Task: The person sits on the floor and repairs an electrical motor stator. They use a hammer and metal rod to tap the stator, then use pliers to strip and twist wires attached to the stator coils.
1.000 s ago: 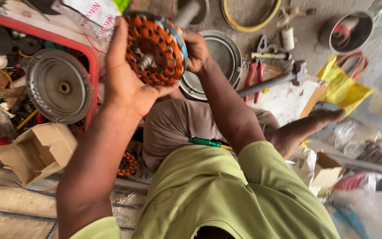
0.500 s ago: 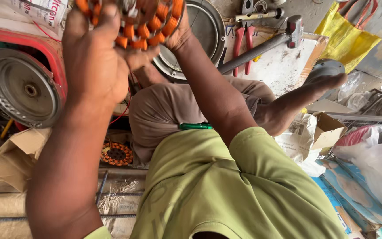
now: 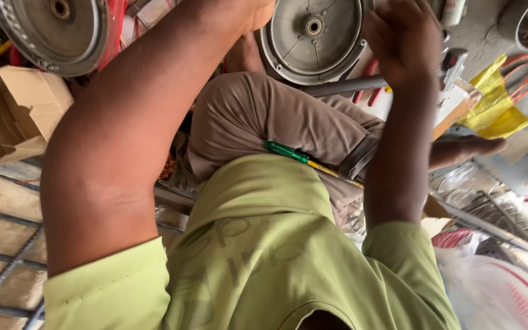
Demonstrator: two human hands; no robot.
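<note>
Both my arms are raised toward the top of the view. My left hand [image 3: 250, 8] is cut off by the top edge, so only its heel shows. My right hand [image 3: 403, 38] is seen from the back, blurred, with its fingers reaching the top edge; what it holds cannot be made out. Behind my hands lies a round grey metal motor cover [image 3: 313, 36] on the floor. A green-handled screwdriver [image 3: 286, 151] rests on my lap, across my brown trousers [image 3: 258, 116]. No copper-wound stator is in view.
A second round metal cover [image 3: 56, 30] sits in a red tray at top left, with an open cardboard box [image 3: 13, 110] below it. A grey metal bar [image 3: 343, 87], a yellow bag [image 3: 496, 107] and my bare foot [image 3: 465, 150] lie to the right. Plastic bags crowd the lower right.
My hands rose with the orange copper-wound stator until it left the view at the top. The camera tilted down toward my lap and shirt.
</note>
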